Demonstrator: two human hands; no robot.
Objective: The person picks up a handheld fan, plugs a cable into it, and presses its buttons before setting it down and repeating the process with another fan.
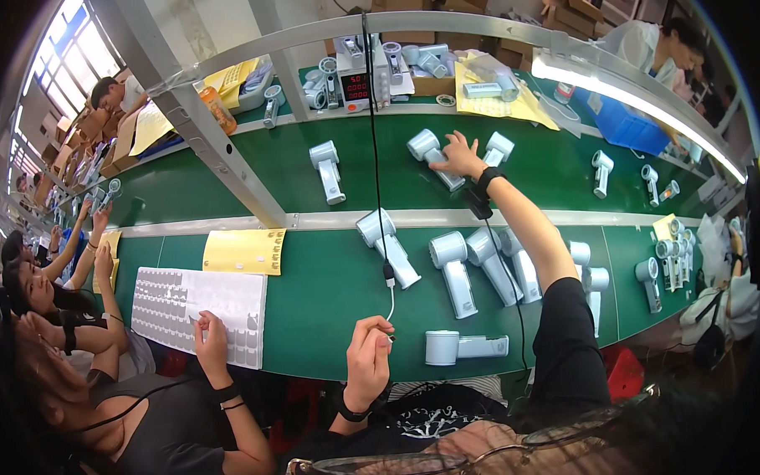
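My left hand (369,359), near the front edge of the table, is closed with its fingertips around the end of a short white cable (391,302). That cable hangs from a black cord (374,137) coming down from above. Across the metal rail, my right hand (461,157) stretches out with fingers spread over a pale blue handheld fan (425,144), covering part of its handle. Another fan (500,145) lies just right of that hand. Closer in, one fan (384,246) lies behind the cable and another (466,347) lies sideways beside my left hand.
Several more fans (453,273) lie on the green table (316,323). A metal rail (329,221) crosses it. At left, a co-worker's hand (210,348) is over a white sheet of grey stickers (244,309). A power supply (358,83) and a blue bin (623,120) stand farther back.
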